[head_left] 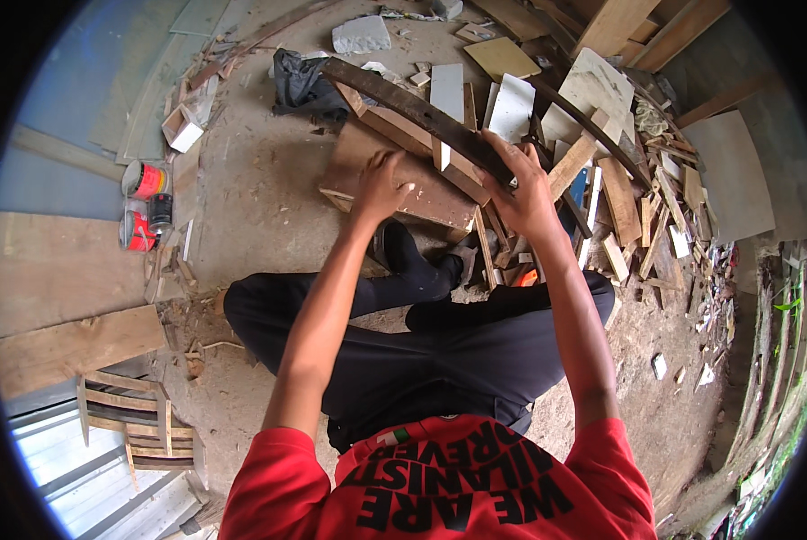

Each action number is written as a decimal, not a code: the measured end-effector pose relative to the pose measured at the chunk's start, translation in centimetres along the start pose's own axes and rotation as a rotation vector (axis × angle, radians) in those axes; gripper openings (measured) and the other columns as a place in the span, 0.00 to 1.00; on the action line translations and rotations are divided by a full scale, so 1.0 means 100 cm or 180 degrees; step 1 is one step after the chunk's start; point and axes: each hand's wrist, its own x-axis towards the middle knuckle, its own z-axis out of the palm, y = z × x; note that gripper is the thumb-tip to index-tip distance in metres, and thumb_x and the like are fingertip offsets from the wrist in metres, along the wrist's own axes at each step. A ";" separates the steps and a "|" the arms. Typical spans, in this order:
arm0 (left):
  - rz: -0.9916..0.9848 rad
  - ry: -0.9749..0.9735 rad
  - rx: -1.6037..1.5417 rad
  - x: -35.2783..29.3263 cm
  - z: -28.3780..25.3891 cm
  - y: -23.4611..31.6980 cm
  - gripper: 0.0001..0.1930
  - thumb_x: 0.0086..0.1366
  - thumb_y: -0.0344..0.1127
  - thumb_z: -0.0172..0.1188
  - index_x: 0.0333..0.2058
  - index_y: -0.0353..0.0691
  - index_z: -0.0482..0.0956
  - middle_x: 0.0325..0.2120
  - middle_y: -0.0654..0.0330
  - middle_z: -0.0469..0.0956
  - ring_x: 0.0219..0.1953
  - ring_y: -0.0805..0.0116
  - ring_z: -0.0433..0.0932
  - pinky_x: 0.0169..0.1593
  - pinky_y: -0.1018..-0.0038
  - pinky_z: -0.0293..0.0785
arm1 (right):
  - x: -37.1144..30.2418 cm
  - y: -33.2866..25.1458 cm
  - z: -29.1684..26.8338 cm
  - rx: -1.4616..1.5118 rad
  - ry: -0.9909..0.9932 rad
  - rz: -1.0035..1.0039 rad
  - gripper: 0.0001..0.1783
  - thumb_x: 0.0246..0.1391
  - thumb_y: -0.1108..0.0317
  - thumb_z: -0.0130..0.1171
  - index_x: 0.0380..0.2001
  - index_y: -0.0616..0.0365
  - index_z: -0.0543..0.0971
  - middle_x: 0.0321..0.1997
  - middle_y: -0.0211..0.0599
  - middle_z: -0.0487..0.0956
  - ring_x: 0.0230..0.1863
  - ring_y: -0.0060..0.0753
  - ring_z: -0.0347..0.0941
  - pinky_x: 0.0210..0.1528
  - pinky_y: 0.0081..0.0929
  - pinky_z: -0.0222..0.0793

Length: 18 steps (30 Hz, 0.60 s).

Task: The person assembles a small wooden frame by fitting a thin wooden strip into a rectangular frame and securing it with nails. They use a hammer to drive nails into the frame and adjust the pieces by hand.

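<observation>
My right hand (520, 189) is closed around the near end of a long dark strip (421, 112), which looks like a narrow wooden board. The strip slants away to the far left, above a brown wooden box or thick block (430, 193). My left hand (382, 187) is over the near left part of that block, fingers loosely bent and thumb apart; nothing shows in it. Whether it touches the block is unclear. A lighter plank (399, 130) lies along the block's far side, partly hidden by the strip. My crossed legs (421, 342) are just in front.
A heap of wood offcuts (615, 198) spreads to the right of the block. Beyond are a black plastic bag (304, 85) and a pale stone slab (361, 34). Red paint cans (142, 180) stand at the left, and a slatted wooden piece (138, 414) is lower left.
</observation>
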 end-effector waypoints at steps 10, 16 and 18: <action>0.1336 -0.1087 0.0847 0.080 0.016 -0.020 0.27 0.60 0.48 0.68 0.57 0.49 0.78 0.58 0.59 0.72 0.66 0.57 0.64 0.71 0.50 0.53 | -0.005 0.038 0.009 0.0782 0.0506 0.0834 0.42 0.51 0.66 0.75 0.66 0.59 0.67 0.59 0.48 0.78 0.57 0.39 0.76 0.59 0.36 0.71; 0.1446 -0.0567 0.0482 0.070 0.027 -0.035 0.23 0.59 0.46 0.68 0.52 0.47 0.82 0.48 0.60 0.77 0.56 0.56 0.73 0.66 0.53 0.61 | -0.045 0.048 0.053 0.0821 0.0516 0.1679 0.47 0.51 0.67 0.75 0.68 0.64 0.59 0.58 0.59 0.75 0.61 0.49 0.74 0.58 0.44 0.74; 0.1333 -0.0509 0.0322 0.062 0.027 -0.025 0.23 0.59 0.46 0.68 0.52 0.47 0.82 0.48 0.60 0.77 0.55 0.56 0.74 0.66 0.55 0.62 | -0.057 0.070 0.070 -0.0204 0.0255 0.1195 0.40 0.52 0.61 0.73 0.63 0.66 0.68 0.58 0.60 0.74 0.59 0.57 0.73 0.60 0.49 0.71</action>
